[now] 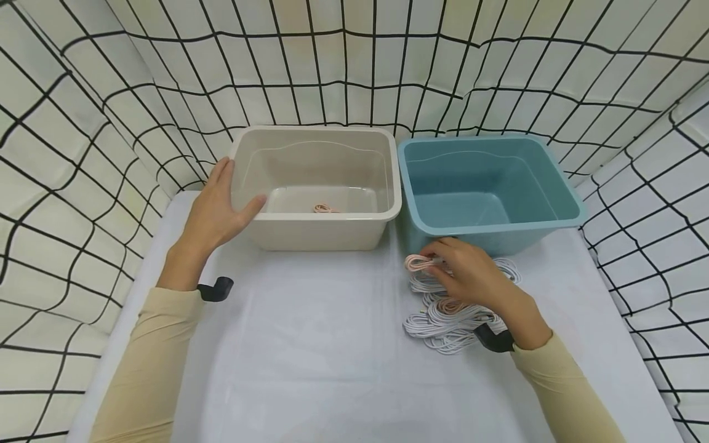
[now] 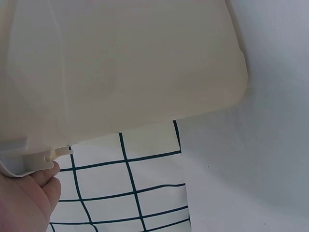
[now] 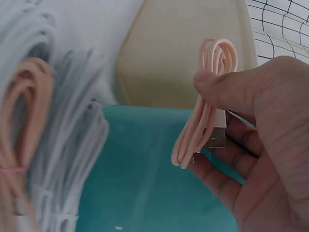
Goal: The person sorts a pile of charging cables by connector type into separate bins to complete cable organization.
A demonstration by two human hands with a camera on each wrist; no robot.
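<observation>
Spreading left hand (image 1: 217, 210) on beige bin (image 1: 318, 234) containing coiled pink cable (image 1: 323, 209); near teal bin (image 1: 515, 227), pinching pink USB cable (image 3: 195, 127) in right hand (image 1: 477, 274), loop leftward, long axis sideways.

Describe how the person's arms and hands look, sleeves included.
The left hand and right hand are ungloved. The left sleeve and right sleeve are plain pale tan, ending near the wrists; a small black fitting juts out beside each cuff.
</observation>
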